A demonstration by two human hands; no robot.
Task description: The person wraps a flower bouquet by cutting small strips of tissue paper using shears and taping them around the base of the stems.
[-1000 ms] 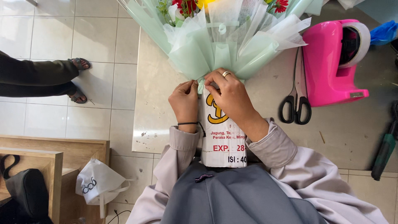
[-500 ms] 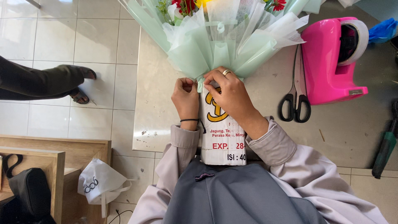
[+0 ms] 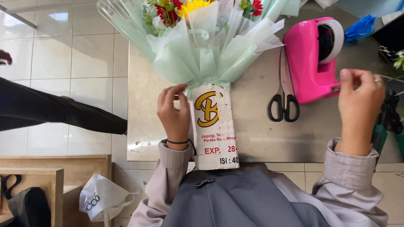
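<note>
A bouquet (image 3: 202,46) of red and yellow flowers in pale green wrapping lies on the steel table (image 3: 261,134), its stem end wrapped in a white printed sheet (image 3: 213,126). My left hand (image 3: 173,111) presses against the left side of that white wrap just below the green paper. My right hand (image 3: 358,105) is at the front of the pink tape dispenser (image 3: 313,59), its fingers pinched together at the tape end.
Black-handled scissors (image 3: 284,98) lie between the bouquet and the dispenser. Dark tools (image 3: 389,120) sit at the right edge. Another person's dark trouser leg (image 3: 59,111) crosses the tiled floor on the left. A white bag (image 3: 101,197) and wooden furniture (image 3: 50,180) stand below left.
My right hand has left the bouquet's neck and moved right to the tape dispenser. The left hand stays on the wrap. The other person's leg has stepped further to the right.
</note>
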